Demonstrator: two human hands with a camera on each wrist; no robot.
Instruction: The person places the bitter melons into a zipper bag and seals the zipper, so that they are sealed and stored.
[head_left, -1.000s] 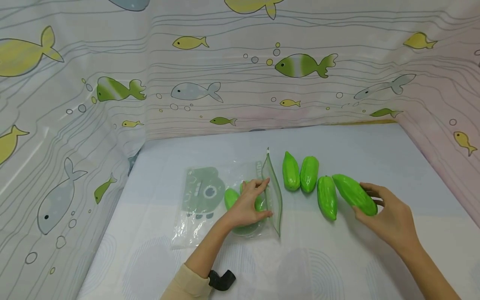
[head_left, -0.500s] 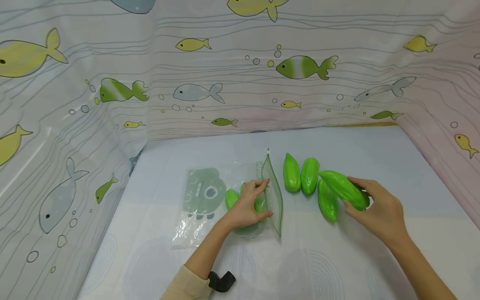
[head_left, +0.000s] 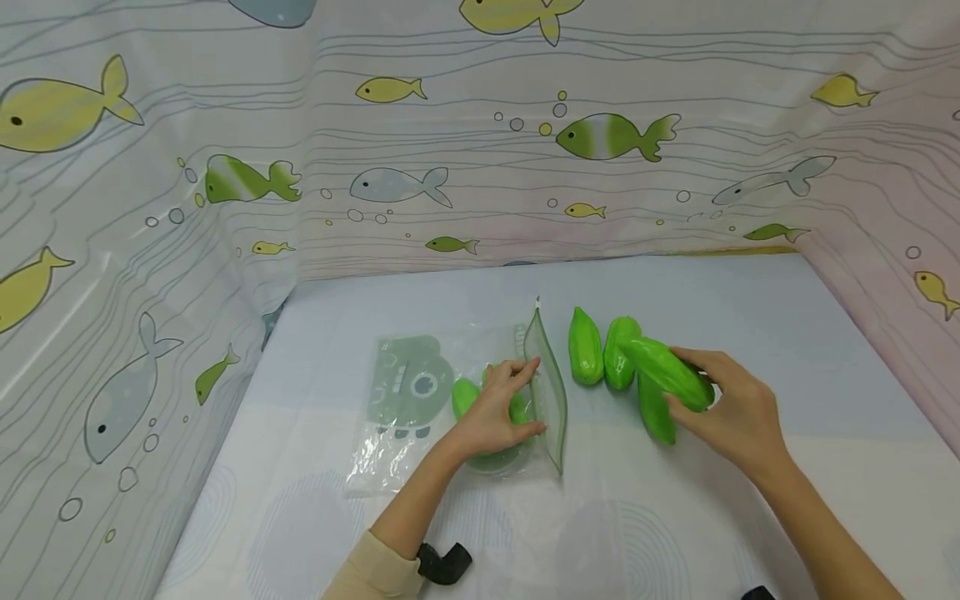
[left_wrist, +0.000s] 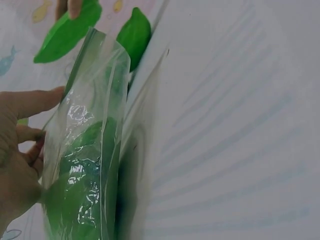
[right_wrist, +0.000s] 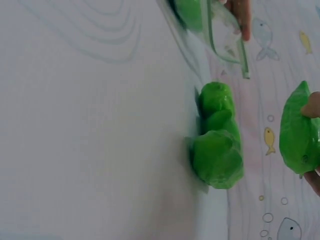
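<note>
A clear zip bag with a green creature print lies flat on the table, its mouth standing apart on the right. Green vegetables show inside. My left hand lies over the bag and holds its upper edge at the mouth; the left wrist view shows thumb and fingers at that rim. My right hand grips a glossy, ridged, cucumber-shaped green vegetable by its near end, raised above the table. Its pointed end overlaps two of the vegetables beneath in the head view.
Three more such vegetables, a left one, a middle one and a right one, lie between bag and right hand. A fish-patterned curtain stands behind and at both sides. A black wrist-camera piece sits at the left wrist.
My right hand has moved left with the vegetable, from beside the rightmost lying one to above it, toward the bag. The left hand and the bag stay in place.
</note>
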